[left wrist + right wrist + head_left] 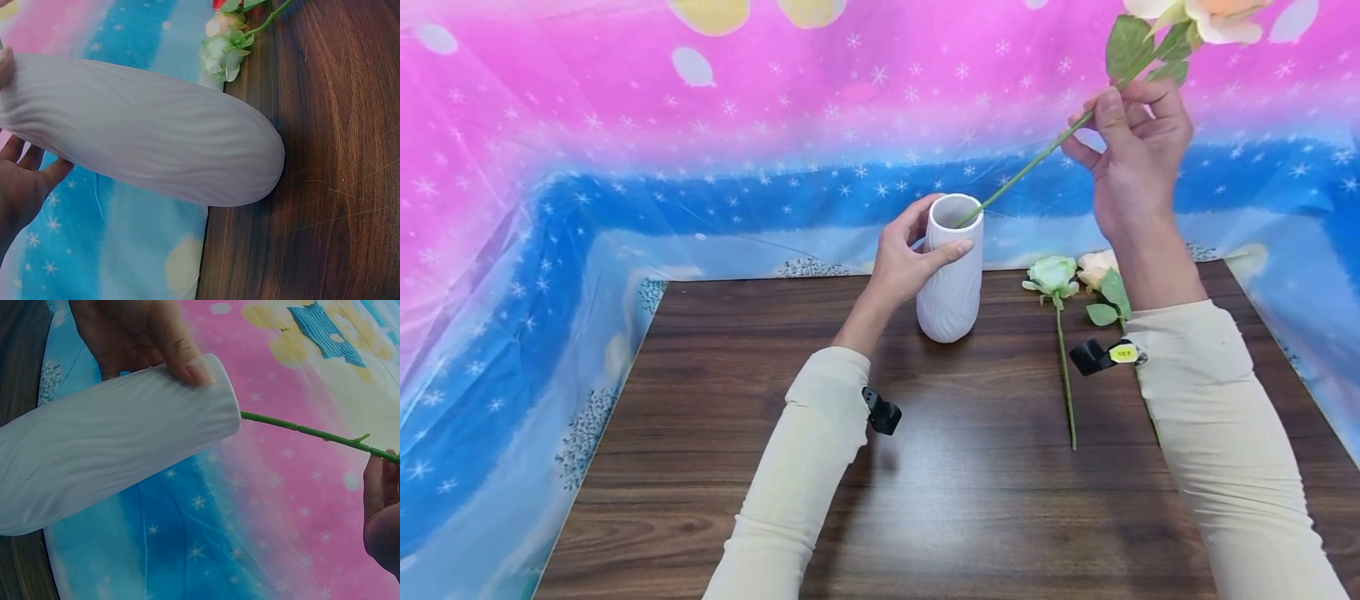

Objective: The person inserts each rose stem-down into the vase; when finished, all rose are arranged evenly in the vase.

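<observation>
The right hand (1141, 158) pinches the flower stem (1028, 167); this slants down leftward into the vase (951, 292), which the left hand (904, 257) holds.

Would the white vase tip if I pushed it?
It might, standing alone: the vase is tall and slim, curving inward at the bottom. On its side it could roll, being round. The left hand gripping it probably steadies it.

Looks forward and down from the head, farthest back, over the dark brown wood-grain table (940, 508); from the left wrist, looks close across the white ridged cylindrical vase (950, 287); from the right wrist, close toward its rim (231, 400); shares that vase throughout.
</observation>
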Available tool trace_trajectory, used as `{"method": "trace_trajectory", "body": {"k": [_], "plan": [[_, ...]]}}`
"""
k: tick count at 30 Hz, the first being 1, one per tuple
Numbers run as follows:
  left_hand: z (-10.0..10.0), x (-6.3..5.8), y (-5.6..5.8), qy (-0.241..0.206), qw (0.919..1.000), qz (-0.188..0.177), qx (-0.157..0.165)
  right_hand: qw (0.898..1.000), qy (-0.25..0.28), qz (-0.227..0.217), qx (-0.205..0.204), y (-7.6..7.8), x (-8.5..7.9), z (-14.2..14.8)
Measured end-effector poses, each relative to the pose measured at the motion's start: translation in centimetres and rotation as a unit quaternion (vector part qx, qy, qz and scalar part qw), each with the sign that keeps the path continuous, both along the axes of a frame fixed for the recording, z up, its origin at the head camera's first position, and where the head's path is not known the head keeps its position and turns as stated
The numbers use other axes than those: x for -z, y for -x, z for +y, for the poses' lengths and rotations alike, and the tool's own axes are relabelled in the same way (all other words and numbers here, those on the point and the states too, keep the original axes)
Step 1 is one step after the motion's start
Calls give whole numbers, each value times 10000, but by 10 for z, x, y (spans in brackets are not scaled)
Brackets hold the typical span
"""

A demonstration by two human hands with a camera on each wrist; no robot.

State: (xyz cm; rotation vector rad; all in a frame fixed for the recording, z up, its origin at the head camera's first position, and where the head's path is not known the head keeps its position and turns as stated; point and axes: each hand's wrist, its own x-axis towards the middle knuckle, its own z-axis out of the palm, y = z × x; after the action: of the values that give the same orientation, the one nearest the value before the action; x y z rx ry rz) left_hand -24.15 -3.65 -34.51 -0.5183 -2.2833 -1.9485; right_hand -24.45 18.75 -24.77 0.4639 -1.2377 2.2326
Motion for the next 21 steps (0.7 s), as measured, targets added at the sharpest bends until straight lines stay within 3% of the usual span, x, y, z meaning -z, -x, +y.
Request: {"method": "trace_trajectory", "body": {"k": [4, 9, 15, 21], "plan": [[0, 1, 1, 21, 10000, 17, -15, 9999, -69, 30, -111, 1, 2, 0], [0, 0, 2, 29, 10000, -25, 8, 9987, 203, 16, -461, 1, 3, 0], [0, 0, 3, 10, 9999, -108, 50, 9997, -216, 46, -142, 0, 6, -4], [0, 0, 2, 15, 9999, -108, 43, 9995, 32, -59, -324, 0, 8, -9]]}}
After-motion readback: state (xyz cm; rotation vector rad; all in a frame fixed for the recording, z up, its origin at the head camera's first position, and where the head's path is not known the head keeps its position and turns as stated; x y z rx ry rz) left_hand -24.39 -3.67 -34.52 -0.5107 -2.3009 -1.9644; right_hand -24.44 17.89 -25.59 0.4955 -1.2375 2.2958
